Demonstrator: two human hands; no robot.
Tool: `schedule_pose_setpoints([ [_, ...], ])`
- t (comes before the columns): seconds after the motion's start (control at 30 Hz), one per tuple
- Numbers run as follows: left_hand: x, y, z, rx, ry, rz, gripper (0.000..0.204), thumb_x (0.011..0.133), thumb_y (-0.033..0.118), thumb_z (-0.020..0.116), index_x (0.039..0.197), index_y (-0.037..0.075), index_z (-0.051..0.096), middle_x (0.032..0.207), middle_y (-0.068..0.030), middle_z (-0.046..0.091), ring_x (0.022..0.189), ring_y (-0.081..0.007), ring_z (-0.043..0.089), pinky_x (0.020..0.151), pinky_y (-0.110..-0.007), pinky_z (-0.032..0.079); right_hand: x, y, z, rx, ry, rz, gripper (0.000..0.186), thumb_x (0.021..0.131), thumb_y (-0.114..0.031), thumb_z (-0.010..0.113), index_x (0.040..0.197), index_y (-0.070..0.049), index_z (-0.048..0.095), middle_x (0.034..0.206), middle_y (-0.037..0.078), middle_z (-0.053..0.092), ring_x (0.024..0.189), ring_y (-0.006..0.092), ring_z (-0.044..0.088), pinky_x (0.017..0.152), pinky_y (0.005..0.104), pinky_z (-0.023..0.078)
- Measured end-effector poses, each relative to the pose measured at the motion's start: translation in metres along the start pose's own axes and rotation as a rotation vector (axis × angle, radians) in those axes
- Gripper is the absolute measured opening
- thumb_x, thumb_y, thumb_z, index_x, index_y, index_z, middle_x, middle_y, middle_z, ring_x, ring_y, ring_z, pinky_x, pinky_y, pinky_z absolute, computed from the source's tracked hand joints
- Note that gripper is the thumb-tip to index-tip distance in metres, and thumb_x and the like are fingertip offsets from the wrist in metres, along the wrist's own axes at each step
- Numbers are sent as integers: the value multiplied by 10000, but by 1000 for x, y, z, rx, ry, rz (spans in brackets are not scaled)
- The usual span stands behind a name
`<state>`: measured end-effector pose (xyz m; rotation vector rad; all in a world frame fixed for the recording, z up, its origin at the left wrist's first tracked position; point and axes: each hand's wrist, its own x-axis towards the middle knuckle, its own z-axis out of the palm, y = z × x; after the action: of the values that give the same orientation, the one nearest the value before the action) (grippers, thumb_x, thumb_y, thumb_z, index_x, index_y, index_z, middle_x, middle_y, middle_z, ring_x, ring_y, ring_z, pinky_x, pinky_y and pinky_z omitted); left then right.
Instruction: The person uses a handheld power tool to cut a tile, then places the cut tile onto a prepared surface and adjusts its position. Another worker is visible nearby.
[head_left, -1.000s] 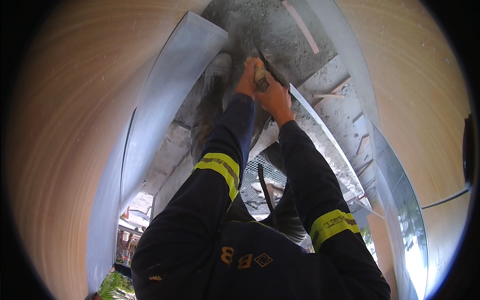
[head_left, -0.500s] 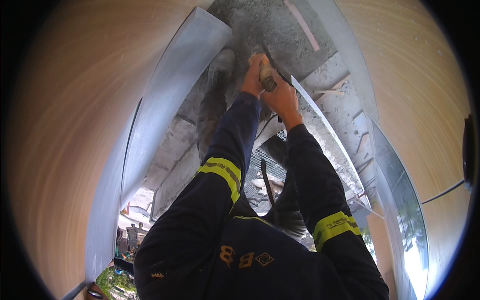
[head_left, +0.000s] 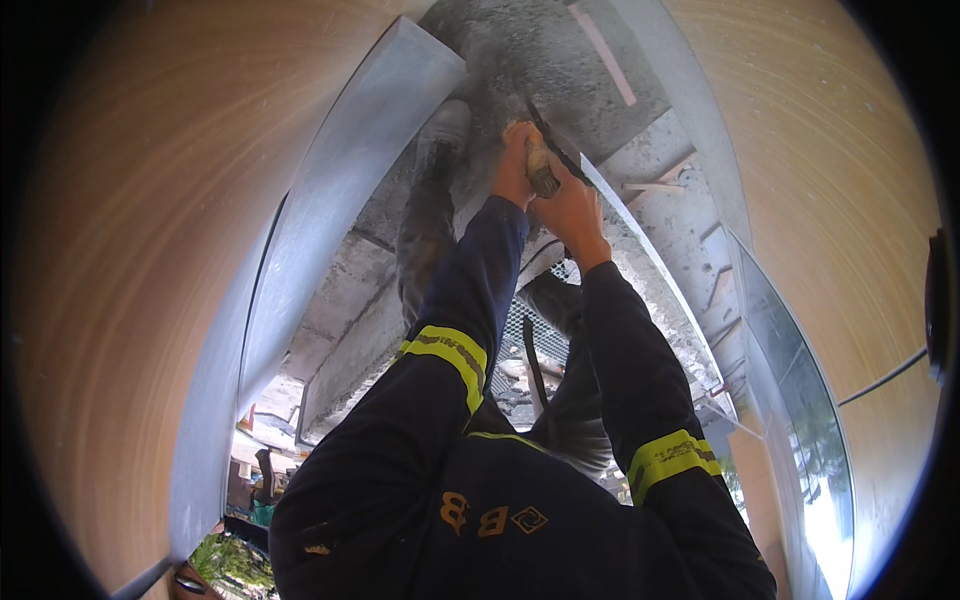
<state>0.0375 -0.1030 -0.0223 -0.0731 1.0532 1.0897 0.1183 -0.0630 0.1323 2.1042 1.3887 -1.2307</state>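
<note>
Both my arms reach forward, in dark sleeves with yellow bands. My left hand [head_left: 514,168] is closed around the yellowish, dust-covered body of a hand-held power tool [head_left: 541,172], which looks like an angle grinder. From the other side, my right hand [head_left: 574,213] wraps the same tool near its ribbed dark end. Against the tool's right side a narrow dark strip [head_left: 552,132] runs; whether it belongs to the tool I cannot tell. Grey dust blurs the concrete floor [head_left: 545,60] beyond my hands, and the tool's working end is hidden.
Pale panels [head_left: 340,180] flank me on the left, and wood-coloured surfaces [head_left: 850,150] rise on both sides. My dusty shoe [head_left: 449,125] stands just left of the tool. A perforated mesh [head_left: 545,335] and a dark strap [head_left: 535,365] lie between my legs. Wood scraps [head_left: 655,187] lie at right.
My hands and the tool have come slightly nearer to me and a little to the right. The grip is unchanged, and dust still hangs ahead of the tool.
</note>
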Motion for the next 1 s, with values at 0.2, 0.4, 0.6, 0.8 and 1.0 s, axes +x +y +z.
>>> schedule_pose_setpoints([
  [0.2,-3,32,27,-343,146,-383,417,1016,388,733,1302,99,637,1059,-73,663,939,-230,724,819,-354,614,-32,-12,-19,99,23,0,855,774,-290,761,1597,-267,531,1169,240,775,1115,456,729,989,496,561],
  [0.4,2,25,-4,15,-83,-90,499,1046,210,708,1501,133,517,1319,-102,605,1109,-227,695,946,-346,595,-13,-17,-8,91,14,0,845,768,-291,744,1588,-279,541,1166,250,772,1114,459,729,987,510,561],
  [0.6,19,25,7,-124,149,-202,384,1013,461,724,1190,122,682,979,-37,685,890,-162,713,765,-338,607,22,-8,25,67,-3,21,766,847,-335,724,1584,-297,521,1189,262,760,1181,459,708,1022,526,556],
  [0.8,45,29,-11,-14,59,-173,428,999,447,743,1269,122,673,1082,-65,678,951,-205,725,878,-335,601,59,-7,46,93,12,45,761,849,-367,746,1573,-279,529,1204,257,759,1177,461,711,1025,526,559],
  [1.0,75,42,-40,-27,114,-309,456,1025,372,716,1386,128,581,1220,-104,641,1060,-240,701,950,-344,597,60,-30,46,146,9,16,741,816,-390,774,1520,-230,609,1216,238,766,1195,442,708,1041,507,550],
])
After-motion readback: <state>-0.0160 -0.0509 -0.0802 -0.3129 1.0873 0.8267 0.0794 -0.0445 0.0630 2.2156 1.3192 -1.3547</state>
